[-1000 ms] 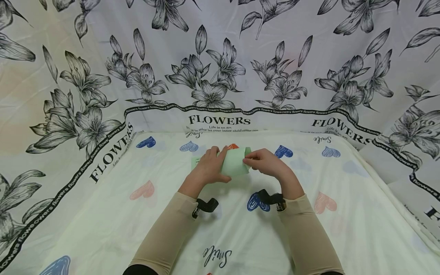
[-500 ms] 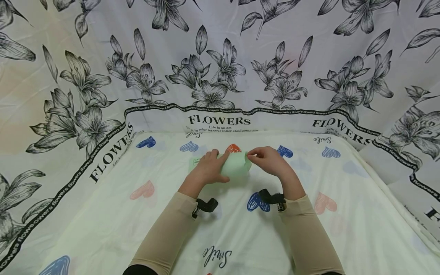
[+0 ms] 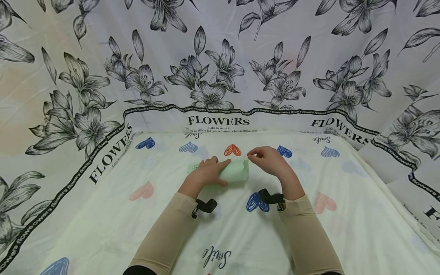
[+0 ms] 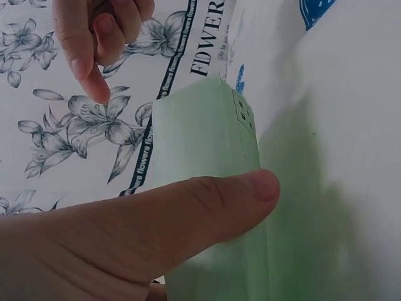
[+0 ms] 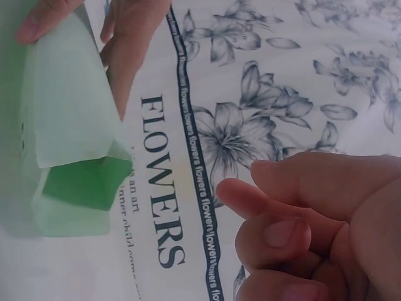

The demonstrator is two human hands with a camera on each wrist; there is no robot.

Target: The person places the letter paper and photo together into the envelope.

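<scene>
A pale green paper carton (image 3: 235, 172) lies lengthwise across the middle of the cloth. My left hand (image 3: 207, 172) grips its left part, thumb (image 4: 213, 204) along one face and fingers over the opposite side. The right end of the carton stands open, and the right wrist view shows its darker green inside (image 5: 84, 185) past a bent flap edge. Small dark print marks one face. Just off that open end hovers my right hand (image 3: 266, 158), nothing held, with thumb and index finger (image 5: 241, 195) slightly apart and the other fingers curled.
The carton rests on a pale cloth (image 3: 165, 225) printed with hearts and the word Smile. Behind it hangs a white fabric (image 3: 254, 88) with black lily drawings and FLOWERS lettering. A black camera mount (image 3: 206, 205) sits on the left wrist, another mount (image 3: 271, 196) on the right.
My right fingers have let go of the carton's right end edge and stay nearby. The carton has turned lower and towards me under the left hand, uncovering the red heart behind it.
</scene>
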